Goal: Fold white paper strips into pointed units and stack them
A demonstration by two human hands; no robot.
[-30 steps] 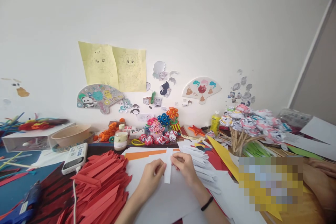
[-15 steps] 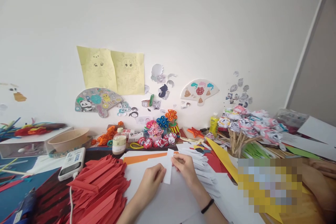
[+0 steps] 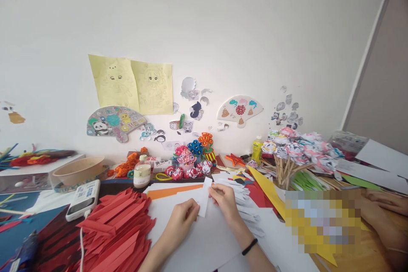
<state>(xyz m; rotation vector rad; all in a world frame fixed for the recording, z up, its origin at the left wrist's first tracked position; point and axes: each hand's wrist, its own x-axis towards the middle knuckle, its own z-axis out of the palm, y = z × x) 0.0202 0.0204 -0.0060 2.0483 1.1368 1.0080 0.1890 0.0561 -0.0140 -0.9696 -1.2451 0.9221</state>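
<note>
A narrow white paper strip [image 3: 205, 199] stands tilted between my hands, above large white sheets [image 3: 204, 246]. My left hand [image 3: 182, 219] pinches its lower left edge, with thumb and finger together. My right hand [image 3: 225, 202] is closed on the strip's right edge, near its upper part; a black band circles that wrist. Left of my hands lies a heap of folded red paper strips [image 3: 123, 231]. Beside my right hand is a pile of folded white strips [image 3: 247, 204]. An orange sheet [image 3: 174, 191] shows behind my left hand.
A small bottle [image 3: 142, 173] and a white power bank with a cable [image 3: 83, 201] stand at left. Paper flowers on sticks [image 3: 296, 148] and a yellow sheet [image 3: 266, 191] are at right. Another person's arm [image 3: 379, 216] rests at the far right, near a pixelated patch.
The white strip leans more, and its lower end has moved up and left. Both hands keep their pinch on it. The whole view has shifted slightly.
</note>
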